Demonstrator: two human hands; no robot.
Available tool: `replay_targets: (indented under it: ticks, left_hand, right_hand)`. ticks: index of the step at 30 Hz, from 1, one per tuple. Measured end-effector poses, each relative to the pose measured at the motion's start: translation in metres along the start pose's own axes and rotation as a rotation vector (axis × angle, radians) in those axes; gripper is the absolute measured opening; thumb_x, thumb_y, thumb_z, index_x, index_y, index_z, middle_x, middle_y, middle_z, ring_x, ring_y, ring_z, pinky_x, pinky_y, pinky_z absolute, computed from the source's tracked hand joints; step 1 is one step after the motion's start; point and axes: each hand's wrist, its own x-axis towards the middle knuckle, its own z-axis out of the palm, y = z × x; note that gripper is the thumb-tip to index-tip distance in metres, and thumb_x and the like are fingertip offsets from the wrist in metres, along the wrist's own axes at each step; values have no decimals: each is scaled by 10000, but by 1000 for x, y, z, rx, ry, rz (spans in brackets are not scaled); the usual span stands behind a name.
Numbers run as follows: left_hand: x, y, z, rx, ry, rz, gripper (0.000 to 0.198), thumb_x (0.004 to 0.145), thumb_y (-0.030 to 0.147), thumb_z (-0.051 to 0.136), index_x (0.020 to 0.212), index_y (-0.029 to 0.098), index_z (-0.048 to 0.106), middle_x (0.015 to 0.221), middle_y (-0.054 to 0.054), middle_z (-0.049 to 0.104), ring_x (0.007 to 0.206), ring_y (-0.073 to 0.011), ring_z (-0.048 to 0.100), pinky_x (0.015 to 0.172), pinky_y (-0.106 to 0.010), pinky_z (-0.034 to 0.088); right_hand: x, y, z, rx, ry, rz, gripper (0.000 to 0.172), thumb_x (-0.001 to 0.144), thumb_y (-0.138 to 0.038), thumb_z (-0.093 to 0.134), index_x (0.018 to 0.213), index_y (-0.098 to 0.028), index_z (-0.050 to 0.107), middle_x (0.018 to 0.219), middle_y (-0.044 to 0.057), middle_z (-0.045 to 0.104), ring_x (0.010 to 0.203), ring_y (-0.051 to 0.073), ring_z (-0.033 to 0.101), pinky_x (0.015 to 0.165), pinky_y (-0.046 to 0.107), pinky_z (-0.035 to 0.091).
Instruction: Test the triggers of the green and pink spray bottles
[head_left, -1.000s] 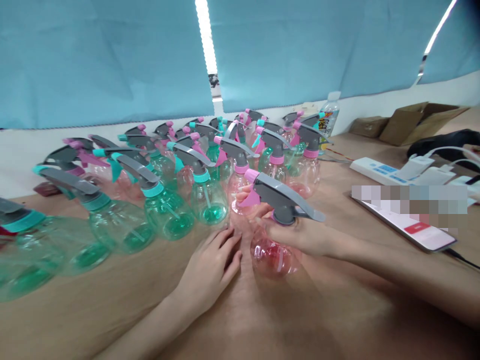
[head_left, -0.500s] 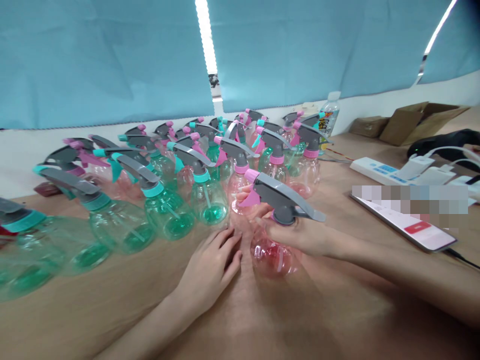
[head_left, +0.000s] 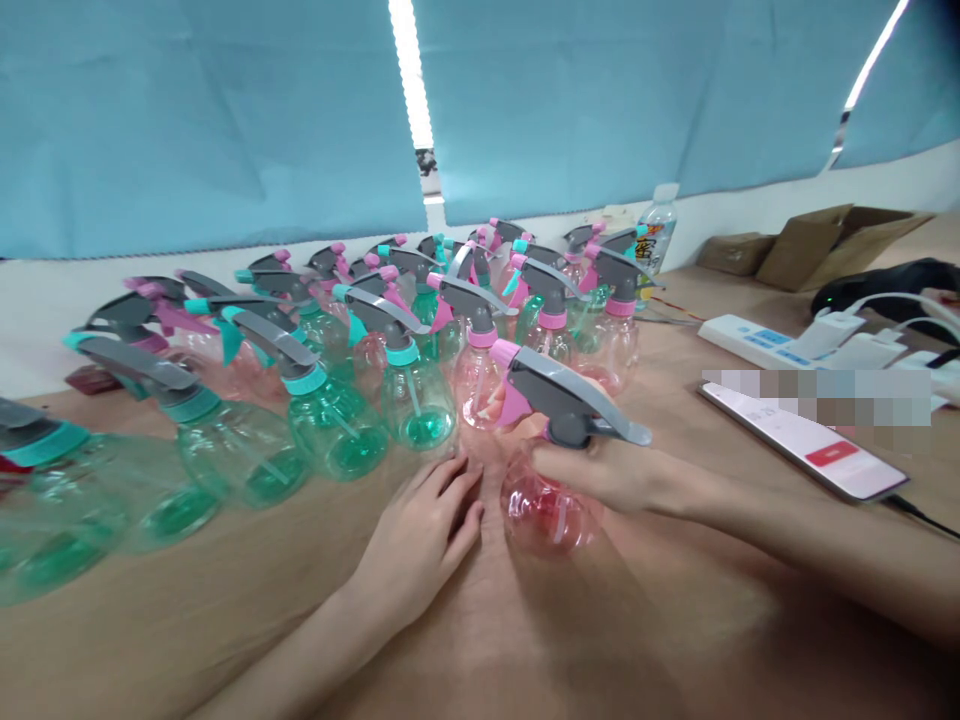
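A pink spray bottle (head_left: 546, 512) with a grey head and pink trigger stands upright on the table before me. My right hand (head_left: 577, 475) is wrapped round its neck from the right, its fingers partly hidden behind the trigger and bottle. Just left of it my left hand (head_left: 427, 520) lies palm down on the tabletop, fingers stretched and slightly bent, holding nothing. Beyond the hands stand several more spray bottles, among them a green one (head_left: 418, 400), another green one (head_left: 337, 430) and a pink one (head_left: 478, 375).
To the right lie a phone (head_left: 806, 440) with a cable and a white power strip (head_left: 765, 345) with plugs. A drink bottle (head_left: 658, 235) and an open cardboard box (head_left: 832, 250) stand further back. Blue sheeting (head_left: 225, 120) covers the wall behind.
My right hand's fingers have drawn in closer around the neck and behind the trigger of the pink spray bottle. The bottle and my left hand stay where they were.
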Motion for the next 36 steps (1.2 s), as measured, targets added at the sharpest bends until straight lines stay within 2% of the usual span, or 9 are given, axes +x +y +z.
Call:
replay_targets:
  ticks: [10,15,19,23,27,31,36]
  left_hand:
    - [1,1,-3,2,-7,-5,344,963,256,390,1203,132,602,1269,-134,597,1202,-289,523,966,-462,470]
    - [0,1,-2,1,4,-7,336,963,262,396,1215,153,590,1279,-124,593,1202,-288,527,954,-454,480]
    - [0,1,-2,0,3,-9,329,963,262,401,1211,158,592,1276,-122,596,1202,-287,525,958,-458,476]
    - [0,2,-2,8,-15,-14,334,964,260,404,1222,149,586,1285,-125,588,1207,-283,523,964,-446,473]
    - [0,2,-2,4,-14,-14,326,964,257,410,1216,152,589,1283,-122,588,1209,-281,521,973,-442,465]
    - [0,2,-2,3,-9,-12,331,966,255,402,1224,151,583,1282,-124,587,1207,-282,523,964,-445,470]
    - [-1,1,-1,-4,5,-4,329,966,259,399,1226,165,577,1287,-121,588,1208,-284,524,958,-453,473]
  right_hand:
    - [0,4,-2,102,35,-54,142,642,-137,442,694,-228,346,598,-73,396,523,82,368,504,241,331]
    - [-4,5,1,121,12,36,106,641,-137,446,704,-223,447,571,-73,365,496,82,346,478,230,340]
    - [-6,7,2,105,-4,83,282,653,-128,469,889,-231,584,577,-67,412,508,101,406,482,232,384]
    - [-6,9,3,99,32,35,373,659,-122,493,991,-237,618,594,-54,455,553,123,460,526,246,436]
    - [-5,12,4,98,14,36,318,665,-115,491,926,-222,639,625,-47,505,540,109,448,528,238,438]
    - [-5,13,5,166,-5,7,236,704,-114,485,851,-200,648,797,-14,608,576,93,476,600,241,474]
    - [-4,12,4,142,-38,15,156,729,-127,474,644,-197,585,677,-20,584,609,110,506,597,241,474]
